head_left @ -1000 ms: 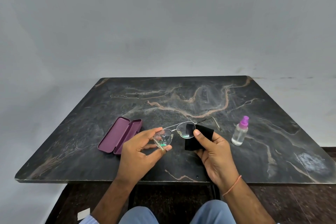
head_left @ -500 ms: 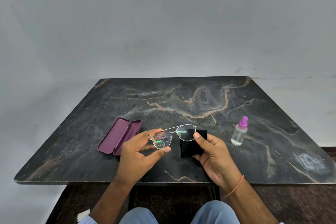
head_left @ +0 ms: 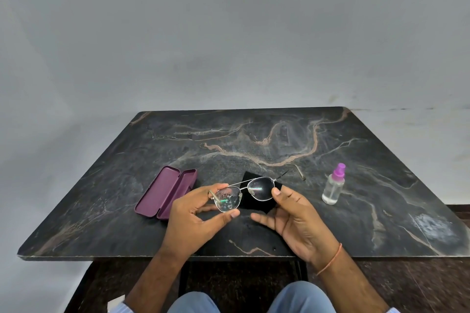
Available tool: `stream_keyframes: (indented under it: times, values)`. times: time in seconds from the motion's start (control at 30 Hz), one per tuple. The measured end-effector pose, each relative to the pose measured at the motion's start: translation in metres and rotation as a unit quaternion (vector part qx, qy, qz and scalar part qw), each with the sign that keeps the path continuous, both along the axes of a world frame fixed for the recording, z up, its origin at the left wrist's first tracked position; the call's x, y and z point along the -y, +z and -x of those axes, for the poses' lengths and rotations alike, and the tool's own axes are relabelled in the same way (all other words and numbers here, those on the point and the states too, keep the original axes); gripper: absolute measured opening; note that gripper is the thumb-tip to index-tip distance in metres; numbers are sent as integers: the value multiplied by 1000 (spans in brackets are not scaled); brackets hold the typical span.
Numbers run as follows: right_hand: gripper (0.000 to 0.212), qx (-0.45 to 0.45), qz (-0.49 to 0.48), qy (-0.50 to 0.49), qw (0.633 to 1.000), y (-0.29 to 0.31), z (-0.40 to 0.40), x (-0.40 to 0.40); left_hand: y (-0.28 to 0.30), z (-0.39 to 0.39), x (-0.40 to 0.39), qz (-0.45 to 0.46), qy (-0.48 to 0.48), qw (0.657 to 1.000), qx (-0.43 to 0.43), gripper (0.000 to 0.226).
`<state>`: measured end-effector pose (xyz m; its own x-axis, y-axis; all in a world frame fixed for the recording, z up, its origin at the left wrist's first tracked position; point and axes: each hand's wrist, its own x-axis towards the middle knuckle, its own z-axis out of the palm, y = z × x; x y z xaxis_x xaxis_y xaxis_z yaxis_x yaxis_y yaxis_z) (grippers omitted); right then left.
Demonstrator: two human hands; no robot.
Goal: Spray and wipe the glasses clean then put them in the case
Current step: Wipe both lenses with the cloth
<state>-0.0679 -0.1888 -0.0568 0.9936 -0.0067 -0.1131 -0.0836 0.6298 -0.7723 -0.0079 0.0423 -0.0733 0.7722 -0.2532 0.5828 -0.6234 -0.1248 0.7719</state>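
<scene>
Silver aviator glasses (head_left: 260, 188) hover just above the dark marble table (head_left: 254, 134). My left hand (head_left: 195, 216) pinches the rim of the left lens, which carries spray droplets. My right hand (head_left: 295, 213) holds a black cloth (head_left: 250, 202) behind the right lens, thumb on the lens's outer edge, fingers under the cloth. The open purple case (head_left: 166, 190) lies on the table to the left of my left hand. A clear spray bottle (head_left: 333, 188) with a purple top stands to the right.
The table's near edge (head_left: 152, 256) runs just below my wrists. My knees in light blue trousers (head_left: 300, 297) show under it. A plain grey wall rises behind the table. A whitish smear (head_left: 432, 223) marks the table's right front corner.
The black cloth has spread out wider behind the right lens and my right fingers have opened beneath it. The glasses stay in my left hand at about the same place.
</scene>
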Motion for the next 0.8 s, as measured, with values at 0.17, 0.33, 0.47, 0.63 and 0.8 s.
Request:
stream_keyframes:
  times: [0.17,0.33,0.47,0.63,0.8]
  values:
    - [29,-2,-33,-39,999,2,-3,1,5,3,1,-19,-4,999,31,54]
    - [31,-15,-27,-65,997,1,-4,0,7,5,1,-29,5,998,48,56]
    - [37,-10,-14,-112,994,-3,-6,-1,6,4,2,-22,12,998,57,54]
    - [24,7,-7,-106,994,-2,-6,-2,1,0,1,-26,26,998,55,50]
    - [23,-8,6,-33,999,-1,-3,-1,1,2,0,-25,26,998,44,49]
